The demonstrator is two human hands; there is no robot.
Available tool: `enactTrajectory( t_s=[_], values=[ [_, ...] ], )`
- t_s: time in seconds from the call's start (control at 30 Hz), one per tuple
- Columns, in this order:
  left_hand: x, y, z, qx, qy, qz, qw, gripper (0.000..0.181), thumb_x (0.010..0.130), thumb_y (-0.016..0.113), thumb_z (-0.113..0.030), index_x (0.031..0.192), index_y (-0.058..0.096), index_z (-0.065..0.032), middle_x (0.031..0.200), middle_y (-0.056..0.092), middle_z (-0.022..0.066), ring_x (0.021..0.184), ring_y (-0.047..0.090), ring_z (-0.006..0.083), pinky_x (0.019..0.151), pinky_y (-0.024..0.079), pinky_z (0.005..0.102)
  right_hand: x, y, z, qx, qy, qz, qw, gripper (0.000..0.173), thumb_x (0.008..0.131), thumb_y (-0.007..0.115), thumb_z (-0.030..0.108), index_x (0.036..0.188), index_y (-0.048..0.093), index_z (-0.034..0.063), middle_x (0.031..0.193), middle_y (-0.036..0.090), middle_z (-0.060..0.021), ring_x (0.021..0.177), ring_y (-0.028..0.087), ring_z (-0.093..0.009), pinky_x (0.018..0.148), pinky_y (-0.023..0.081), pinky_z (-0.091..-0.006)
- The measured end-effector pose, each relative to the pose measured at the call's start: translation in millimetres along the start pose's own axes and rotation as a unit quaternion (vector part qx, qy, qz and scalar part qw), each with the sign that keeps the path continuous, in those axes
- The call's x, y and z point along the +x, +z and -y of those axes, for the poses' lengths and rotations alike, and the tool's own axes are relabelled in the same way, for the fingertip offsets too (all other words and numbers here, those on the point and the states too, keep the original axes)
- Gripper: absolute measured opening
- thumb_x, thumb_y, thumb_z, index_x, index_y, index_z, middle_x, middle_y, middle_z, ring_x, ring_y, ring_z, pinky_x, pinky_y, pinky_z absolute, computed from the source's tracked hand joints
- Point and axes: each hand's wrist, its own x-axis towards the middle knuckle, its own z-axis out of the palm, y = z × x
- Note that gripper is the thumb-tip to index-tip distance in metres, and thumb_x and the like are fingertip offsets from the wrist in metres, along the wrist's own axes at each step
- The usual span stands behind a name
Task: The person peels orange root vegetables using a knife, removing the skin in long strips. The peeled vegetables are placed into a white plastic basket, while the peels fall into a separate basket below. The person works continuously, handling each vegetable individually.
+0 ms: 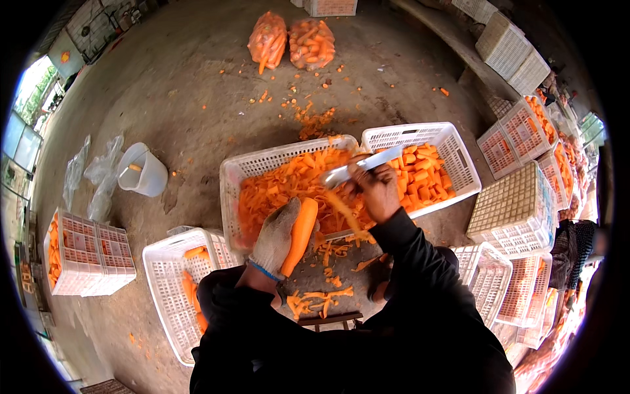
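Observation:
My left hand (pixel 275 227), in a knitted work glove with a blue cuff edge, grips a large peeled-looking carrot (pixel 300 236), tilted with its thick end up. Bare, my right hand (pixel 376 192) holds a shiny metal-bladed tool (pixel 384 157), probably a knife, partly blurred and partly covered by the fingers. A long carrot peel (pixel 344 209) hangs below that hand. Under both hands stands a white perforated crate (pixel 229 197) heaped with peelings and carrot pieces. Touching its right end, a second white crate (pixel 457 152) holds cut carrot chunks (pixel 425 172).
Left of me is a white crate (pixel 165 295) with carrots. Farther left stand a white bucket (pixel 155 172), plastic bags (pixel 106 167) and a filled crate (pixel 93 256). Stacked crates (pixel 512 207) line the right. Two carrot bags (pixel 311 45) lie ahead; peelings (pixel 320 300) litter the floor.

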Motion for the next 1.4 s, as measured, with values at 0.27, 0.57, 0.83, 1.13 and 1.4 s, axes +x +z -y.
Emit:
enactTrajectory(
  t_s=[0.27, 0.57, 0.83, 1.13, 1.4],
  values=[
    [14.8, -16.2, 4.4, -0.080, 0.029, 0.004, 0.996, 0.052, 0.110, 0.055, -0.050, 0.122, 0.065, -0.0003, 0.093, 0.072, 0.0103, 0.070, 0.069, 0.0174, 0.059, 0.056, 0.0290, -3.7, -3.6, 8.1, 0.050, -0.016, -0.004, 0.999, 0.016, 0.102, 0.074, 0.012, 0.110, 0.074, -0.0020, 0.081, 0.075, -0.0097, 0.059, 0.066, -0.013, 0.053, 0.054, -0.0285],
    [23.9, -10.8, 14.3, -0.140, 0.059, -0.025, 0.988, 0.046, 0.110, 0.060, -0.044, 0.124, 0.064, -0.0011, 0.094, 0.072, 0.0103, 0.073, 0.070, 0.0198, 0.061, 0.058, 0.0307, -59.6, 48.1, 14.4, 0.119, 0.132, 0.200, 0.964, 0.019, 0.101, 0.076, 0.014, 0.113, 0.074, 0.0000, 0.086, 0.076, -0.0097, 0.068, 0.073, -0.015, 0.056, 0.058, -0.0279],
    [4.1, -4.1, 3.1, -0.105, 0.020, 0.059, 0.993, 0.051, 0.109, 0.061, -0.046, 0.126, 0.063, 0.0016, 0.098, 0.073, 0.0130, 0.075, 0.071, 0.0172, 0.061, 0.059, 0.0275, 26.5, -32.6, -13.5, 0.054, -0.031, -0.129, 0.990, 0.016, 0.104, 0.072, 0.015, 0.110, 0.074, 0.0007, 0.079, 0.076, -0.0081, 0.061, 0.068, -0.013, 0.052, 0.054, -0.0268],
    [17.3, 2.0, 5.8, -0.190, 0.026, -0.024, 0.981, 0.044, 0.112, 0.055, -0.043, 0.124, 0.064, -0.0010, 0.096, 0.070, 0.0081, 0.077, 0.069, 0.0173, 0.062, 0.056, 0.0279, -67.0, 45.1, 22.1, 0.104, 0.059, 0.271, 0.955, 0.018, 0.102, 0.074, 0.015, 0.114, 0.074, 0.0014, 0.086, 0.077, -0.0092, 0.068, 0.072, -0.013, 0.057, 0.057, -0.0275],
    [5.8, -8.0, 8.0, -0.065, 0.047, 0.017, 0.997, 0.044, 0.109, 0.061, -0.039, 0.126, 0.063, 0.0015, 0.096, 0.072, 0.0114, 0.069, 0.068, 0.0194, 0.055, 0.055, 0.0298, 3.6, -3.3, 1.0, 0.064, 0.014, -0.009, 0.998, 0.017, 0.102, 0.074, 0.013, 0.112, 0.073, -0.0009, 0.088, 0.075, -0.0091, 0.064, 0.068, -0.013, 0.053, 0.054, -0.0282]
  ],
)
